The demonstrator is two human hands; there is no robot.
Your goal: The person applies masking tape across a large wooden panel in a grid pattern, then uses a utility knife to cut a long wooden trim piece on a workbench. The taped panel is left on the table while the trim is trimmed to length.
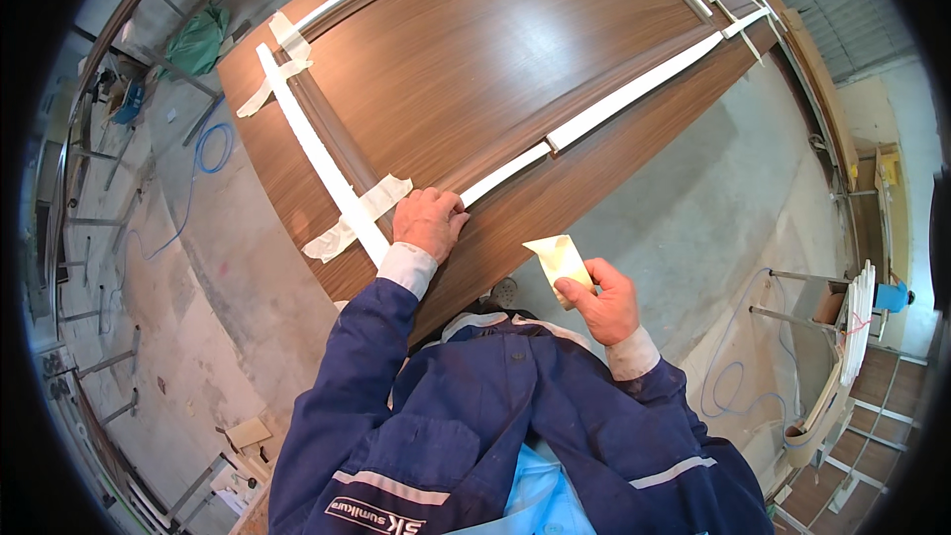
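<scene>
Brown wood-grain panel (495, 79) runs from about 7 o'clock up to 2, near corner lost behind the left sleeve (367, 327). Right hand (606, 302), 4 o'clock, is pinching a folded pale-yellow piece (561, 266). Left hand (428, 223), just 9 of center, has bent fingers on the panel; can't tell if they're gripping anything. Panel's kinda glossy, with white strips (322, 153) and ragged cream tape (386, 196) on it. Blue container-ish thing (895, 297) past 3, contents unreadable.

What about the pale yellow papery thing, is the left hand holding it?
No, the bare right hand grips the pale yellow papery thing.
</scene>
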